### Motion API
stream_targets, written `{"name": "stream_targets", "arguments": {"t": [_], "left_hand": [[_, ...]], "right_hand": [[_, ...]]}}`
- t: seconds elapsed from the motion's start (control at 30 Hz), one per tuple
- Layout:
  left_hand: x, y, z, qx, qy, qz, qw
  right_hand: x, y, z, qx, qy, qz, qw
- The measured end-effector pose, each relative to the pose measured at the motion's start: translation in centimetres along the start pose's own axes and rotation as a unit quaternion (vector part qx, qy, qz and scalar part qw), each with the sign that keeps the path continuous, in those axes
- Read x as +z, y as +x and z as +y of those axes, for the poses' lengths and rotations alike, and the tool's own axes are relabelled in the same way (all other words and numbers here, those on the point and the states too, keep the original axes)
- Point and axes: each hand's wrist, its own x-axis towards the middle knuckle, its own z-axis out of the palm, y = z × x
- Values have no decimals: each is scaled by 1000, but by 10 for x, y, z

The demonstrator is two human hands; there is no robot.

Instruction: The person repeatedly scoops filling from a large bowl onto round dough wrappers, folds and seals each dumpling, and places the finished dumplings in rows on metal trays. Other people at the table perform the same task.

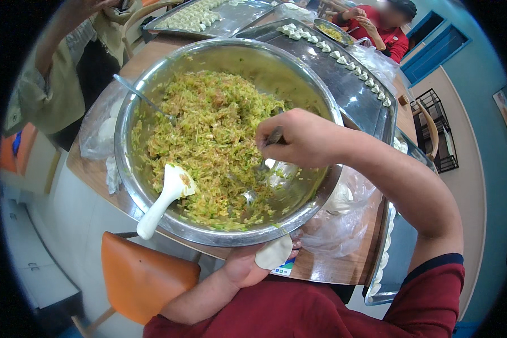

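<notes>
A large steel bowl (228, 241) holds a heap of shredded green and yellow filling (211, 126). Over its right side, my right hand (298, 137) grips the handle of a metal spoon (274, 136), whose lower end reaches down at the filling's edge. Below the near rim, my left hand (247, 266) lies palm up with a round dough wrapper (274, 252) resting across the palm and fingers. A white plastic rice paddle (162, 205) leans on the bowl's front left rim, its blade in the filling. Another metal spoon (139, 93) leans on the left rim.
Metal trays (363, 110) with rows of dumplings stand behind and to the right. Plastic bags with wrappers (342, 211) flank the bowl. An orange chair (148, 274) stands at the lower left. One person stands at the left; another (388, 34) in red sits beyond the trays.
</notes>
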Motion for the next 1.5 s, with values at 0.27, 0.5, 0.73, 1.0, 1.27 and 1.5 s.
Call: {"name": "stream_targets", "arguments": {"t": [0.27, 0.5, 0.73, 1.0, 1.27, 1.5], "left_hand": [[3, 2, 3, 3, 28, -24, 999], [-2, 0, -1, 0, 23, -14, 1000], [-4, 0, -2, 0, 17, -17, 1000], [-7, -2, -1, -16, -34, -56, 998], [-6, -2, -1, -8, 2, -33, 999], [-3, -2, 1, -12, 2, -25, 1000]], "right_hand": [[-12, -12, -4, 104, 64, -31, 992], [-8, -13, 0, 78, -40, 9, 996], [-5, -8, -8, 146, 43, -26, 988], [-3, -1, -10, 137, 45, -8, 989], [14, 3, -15, 181, 188, -70, 963], [23, 15, -3, 245, 400, -68, 881]]}}
